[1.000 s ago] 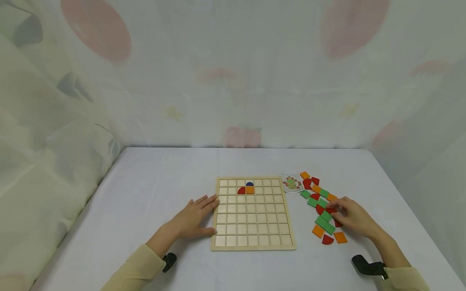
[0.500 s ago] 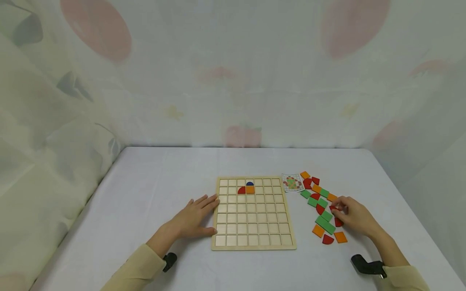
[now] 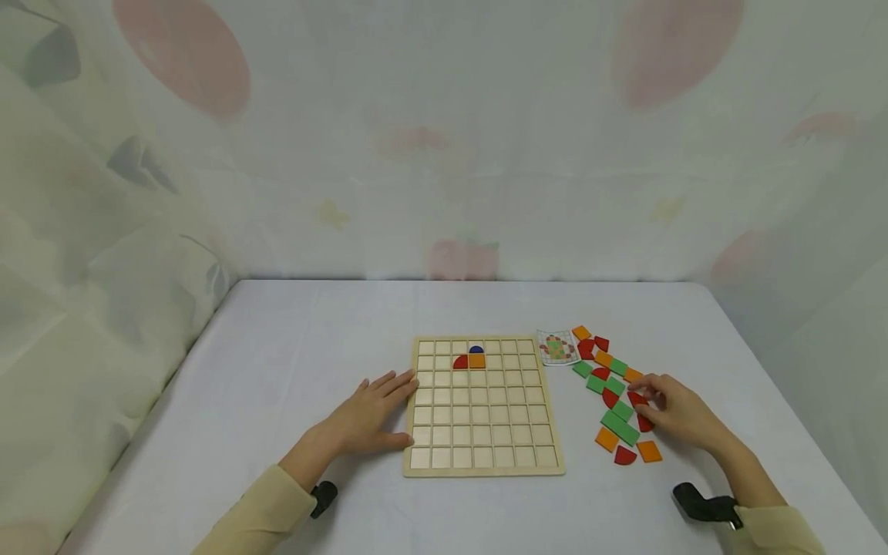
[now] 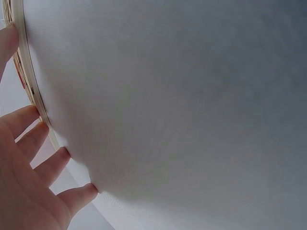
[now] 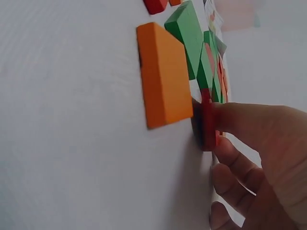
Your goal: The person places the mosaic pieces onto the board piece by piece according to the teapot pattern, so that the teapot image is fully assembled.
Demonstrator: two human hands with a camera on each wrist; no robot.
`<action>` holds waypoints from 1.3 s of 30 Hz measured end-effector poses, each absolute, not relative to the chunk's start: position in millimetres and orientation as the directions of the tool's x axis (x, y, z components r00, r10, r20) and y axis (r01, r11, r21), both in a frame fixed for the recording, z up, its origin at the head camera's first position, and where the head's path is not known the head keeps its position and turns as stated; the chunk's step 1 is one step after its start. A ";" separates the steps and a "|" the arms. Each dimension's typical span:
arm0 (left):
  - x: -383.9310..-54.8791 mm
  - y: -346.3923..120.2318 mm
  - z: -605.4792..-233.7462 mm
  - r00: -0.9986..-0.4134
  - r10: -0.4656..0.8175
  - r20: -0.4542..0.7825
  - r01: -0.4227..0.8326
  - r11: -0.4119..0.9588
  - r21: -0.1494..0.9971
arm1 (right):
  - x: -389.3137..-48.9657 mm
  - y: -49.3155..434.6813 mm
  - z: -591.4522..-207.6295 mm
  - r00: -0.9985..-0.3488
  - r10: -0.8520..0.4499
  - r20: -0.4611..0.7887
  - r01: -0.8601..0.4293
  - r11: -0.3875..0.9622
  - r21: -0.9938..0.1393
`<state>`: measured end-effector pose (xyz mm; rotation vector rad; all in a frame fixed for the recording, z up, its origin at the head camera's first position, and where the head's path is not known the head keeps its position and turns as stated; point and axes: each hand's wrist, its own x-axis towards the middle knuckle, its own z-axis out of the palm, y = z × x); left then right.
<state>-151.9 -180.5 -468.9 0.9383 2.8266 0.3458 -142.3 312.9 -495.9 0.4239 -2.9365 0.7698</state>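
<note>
My left hand (image 3: pixel 371 412) lies with spread, straight fingers at the left edge of a wooden grid board (image 3: pixel 486 472); its fingertips touch the rim and the cloth in the left wrist view. A blue half-circle tile (image 3: pixel 475 350), a red quarter-circle tile (image 3: pixel 461 362) and an orange square tile (image 3: pixel 476 361) sit in the board's upper cells. To the right, my right hand (image 3: pixel 676 412) pinches a red tile (image 3: pixel 636 398) between thumb and index finger, low over the table. Another red tile (image 5: pixel 207 124) lies beside the thumb, partly covering it in the right wrist view.
Several loose green tiles (image 3: pixel 620 428), orange tiles (image 3: pixel 649 452) and red tiles (image 3: pixel 625 456) lie strewn right of the board. A small pattern card (image 3: pixel 557 348) rests by the board's upper right corner. White cloth covers the table (image 3: pixel 333 316), with fabric walls around.
My right hand has shifted slightly right, and the red tile between its fingers has moved right with it, showing more now. The left hand and the board stay put.
</note>
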 end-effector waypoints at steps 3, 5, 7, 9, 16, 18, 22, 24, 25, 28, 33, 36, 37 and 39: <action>-151.4 -180.7 -467.9 -0.792 0.608 -0.066 0.574 0.776 0.261 | -144.4 311.7 -497.0 -0.955 -0.249 0.161 -0.296 0.838 -0.459; -151.1 -180.8 -467.1 -0.788 0.611 -0.070 0.576 0.773 0.267 | -145.4 310.7 -498.0 -0.955 -0.242 0.171 -0.295 0.841 -0.453; -150.6 -181.0 -466.5 -0.786 0.614 -0.074 0.577 0.772 0.267 | -146.3 309.7 -498.8 -0.956 -0.235 0.178 -0.291 0.845 -0.448; -150.4 -181.0 -466.3 -0.787 0.613 -0.076 0.576 0.773 0.267 | -147.2 308.6 -499.1 -0.957 -0.226 0.182 -0.285 0.849 -0.445; -150.2 -179.8 -466.7 -0.789 0.610 -0.080 0.570 0.774 0.275 | -146.5 305.9 -496.7 -0.978 -0.164 0.129 -0.207 0.848 -0.488; -150.3 -179.8 -466.7 -0.790 0.607 -0.082 0.567 0.776 0.277 | -145.9 304.8 -495.7 -0.981 -0.150 0.123 -0.191 0.846 -0.497; -150.8 -180.3 -467.7 -0.791 0.605 -0.085 0.567 0.779 0.267 | -146.8 301.5 -493.4 -0.979 -0.146 0.144 -0.200 0.837 -0.510; -150.9 -180.6 -468.4 -0.792 0.605 -0.086 0.567 0.780 0.263 | -148.1 298.4 -491.6 -0.975 -0.153 0.164 -0.216 0.830 -0.514; -151.0 -180.6 -468.5 -0.791 0.605 -0.085 0.568 0.780 0.262 | -148.5 296.4 -490.2 -0.972 -0.158 0.173 -0.226 0.827 -0.515; -151.0 -180.3 -468.2 -0.792 0.604 -0.086 0.568 0.781 0.261 | -150.0 288.1 -485.9 -0.965 -0.175 0.193 -0.251 0.820 -0.514; -150.6 -179.9 -466.9 -0.791 0.606 -0.084 0.569 0.779 0.265 | -155.1 272.4 -480.1 -0.948 -0.213 0.236 -0.308 0.802 -0.511; -150.5 -180.0 -466.4 -0.791 0.607 -0.079 0.569 0.776 0.272 | -160.0 261.7 -476.9 -0.939 -0.238 0.246 -0.335 0.791 -0.513; -150.5 -180.1 -466.5 -0.791 0.606 -0.078 0.569 0.777 0.270 | -161.7 257.6 -475.8 -0.937 -0.245 0.248 -0.341 0.789 -0.511; -150.7 -180.3 -466.9 -0.791 0.606 -0.077 0.569 0.777 0.269 | -165.5 249.4 -473.7 -0.934 -0.257 0.250 -0.352 0.786 -0.508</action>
